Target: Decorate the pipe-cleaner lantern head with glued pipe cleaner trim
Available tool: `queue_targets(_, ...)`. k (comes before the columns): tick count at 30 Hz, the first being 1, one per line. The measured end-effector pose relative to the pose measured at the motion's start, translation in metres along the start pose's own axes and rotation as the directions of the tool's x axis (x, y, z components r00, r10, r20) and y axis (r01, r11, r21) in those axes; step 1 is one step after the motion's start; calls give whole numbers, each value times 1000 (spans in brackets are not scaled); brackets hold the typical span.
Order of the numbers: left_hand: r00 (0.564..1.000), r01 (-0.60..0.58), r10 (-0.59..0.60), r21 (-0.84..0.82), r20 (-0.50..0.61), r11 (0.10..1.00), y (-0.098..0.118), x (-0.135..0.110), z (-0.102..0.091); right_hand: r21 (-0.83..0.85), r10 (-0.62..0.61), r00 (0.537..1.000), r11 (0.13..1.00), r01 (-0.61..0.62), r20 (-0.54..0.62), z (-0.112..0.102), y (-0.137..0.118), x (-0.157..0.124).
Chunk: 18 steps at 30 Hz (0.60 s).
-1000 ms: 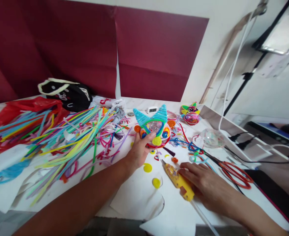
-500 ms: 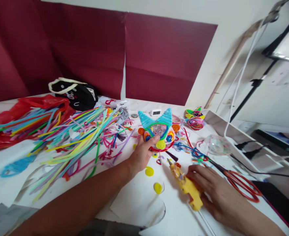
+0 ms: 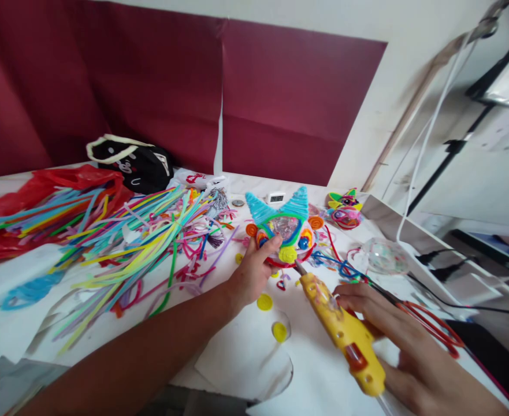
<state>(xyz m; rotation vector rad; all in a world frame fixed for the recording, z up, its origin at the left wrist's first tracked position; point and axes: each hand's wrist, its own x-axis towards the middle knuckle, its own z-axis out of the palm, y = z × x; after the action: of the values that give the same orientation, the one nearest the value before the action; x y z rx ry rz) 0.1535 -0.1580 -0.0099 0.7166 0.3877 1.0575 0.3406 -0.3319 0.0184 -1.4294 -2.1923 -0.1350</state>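
My left hand (image 3: 256,266) is closed on a pipe-cleaner animal mask (image 3: 282,222) with blue pointed ears, orange-and-blue eyes and a yellow nose. The thumb lies over its front beside the nose. In my right hand (image 3: 393,335) is a yellow glue gun (image 3: 343,335), its nozzle just below the mask's lower right edge; whether they touch I cannot tell. Two yellow coiled discs (image 3: 264,301) lie on the white table below the mask. Scissors (image 3: 430,326) with orange handles rest beside my right hand, partly hidden by it.
A heap of coloured pipe cleaners (image 3: 150,242) spreads across the left, by a red plastic bag (image 3: 76,176) and a black bag (image 3: 128,164). A small colourful craft piece (image 3: 345,211) and a clear plastic bowl (image 3: 386,256) sit to the right, near a white tray (image 3: 414,237) with cables.
My right hand has lifted the glue gun from lower down, bringing its nozzle up close to the mask. The mask has shifted slightly to the right in view.
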Motion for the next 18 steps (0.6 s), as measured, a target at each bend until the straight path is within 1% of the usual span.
queue_targets(3, 1000, -5, 5, -7, 3, 1000, 2, -1, 2, 46, -2, 1000, 999, 2, -3, 0, -1, 8)
queue_targets(6, 1000, -5, 5, -7, 20, 1000, 4, -2, 4, 70, 3, 1000, 998, -2, -15, 2, 1, 9)
queue_targets(9, 999, -4, 3, 6, 41, 1000, 4, -2, 5, 60, -9, 1000, 998, 11, -22, 6, 6, 7)
queue_targets(12, 1000, -6, 6, 1, 28, 1000, 3, -2, 4, 53, -17, 1000, 998, 18, -6, 9, 10, 5)
queue_targets(15, 1000, -9, 9, -4, 23, 1000, 2, -2, 5, 46, -15, 1000, 999, 15, -3, 9, 10, 3)
queue_targets(18, 999, -13, 13, 10, 31, 1000, 2, -3, 5, 43, -7, 1000, 999, 8, -24, 6, 8, 2)
